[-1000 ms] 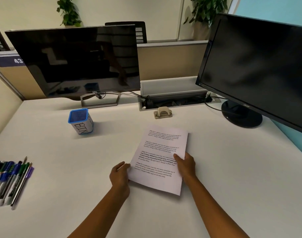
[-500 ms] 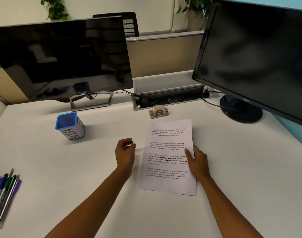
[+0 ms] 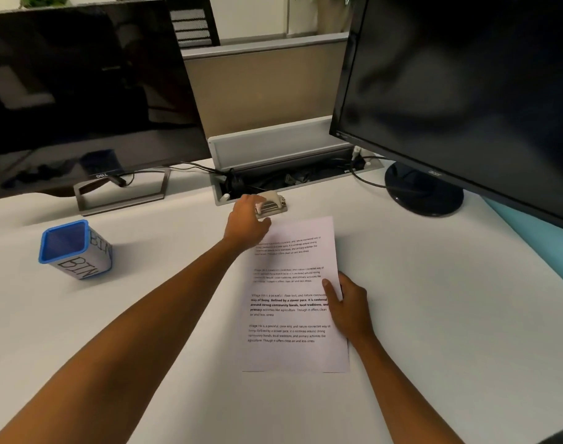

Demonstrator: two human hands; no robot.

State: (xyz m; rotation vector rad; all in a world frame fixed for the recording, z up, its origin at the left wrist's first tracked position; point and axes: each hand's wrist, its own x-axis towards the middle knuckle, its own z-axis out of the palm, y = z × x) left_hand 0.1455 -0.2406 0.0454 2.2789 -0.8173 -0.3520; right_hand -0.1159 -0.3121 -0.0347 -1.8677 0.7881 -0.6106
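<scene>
The printed sheets [image 3: 293, 290], pinched at their right edge by the right hand [image 3: 350, 309] in the middle of the worktop [image 3: 450, 315], could be skewed if the beige desk tool [image 3: 273, 205] by the rear edge, reached by the curled left hand [image 3: 246, 219] (grip not discernible), is dragged over them.

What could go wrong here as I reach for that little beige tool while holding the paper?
1. The left grip crosses the top corner of the printed paper; dragging the beige tool back may crumple or skew it.
2. The right grip pinches only the right edge, so the paper might pivot.
3. The tool sits right beside the open cable tray; a nudge may push it in among the cables.
</scene>
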